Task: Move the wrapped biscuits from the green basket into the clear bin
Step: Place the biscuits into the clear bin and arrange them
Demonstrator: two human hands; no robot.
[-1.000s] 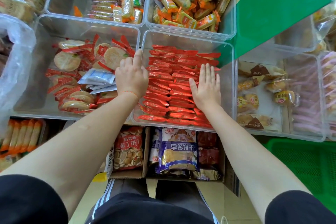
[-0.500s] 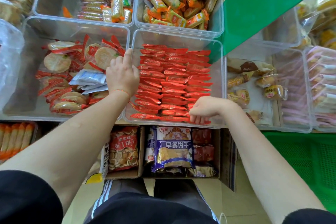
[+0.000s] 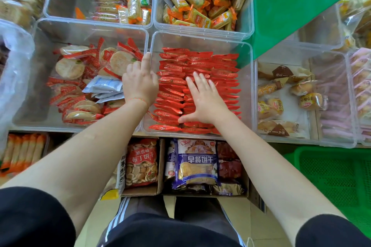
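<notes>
A clear bin (image 3: 246, 78) in the middle holds rows of red-wrapped biscuits (image 3: 174, 80), packed on edge. My right hand (image 3: 202, 100) lies flat on top of these biscuits, fingers straight and spread, thumb out to the left. My left hand (image 3: 139, 82) rests on the bin's left rim, index finger pointing forward along the wall, the other fingers curled over the edge. The green basket (image 3: 329, 172) sits low at the right; the part in view shows only mesh floor.
A neighbouring clear bin (image 3: 40, 106) on the left holds round red-wrapped crackers and white sachets. Bins behind hold orange-wrapped snacks (image 3: 200, 2). A bin at the right holds small cakes (image 3: 281, 98). A green carton (image 3: 297, 6) leans at the back right. Boxes of biscuit bags (image 3: 194, 164) stand below.
My right hand, curled at the bin's front edge half a second ago, has moved forward and flattened onto the red biscuits. My left hand has stayed on the left rim.
</notes>
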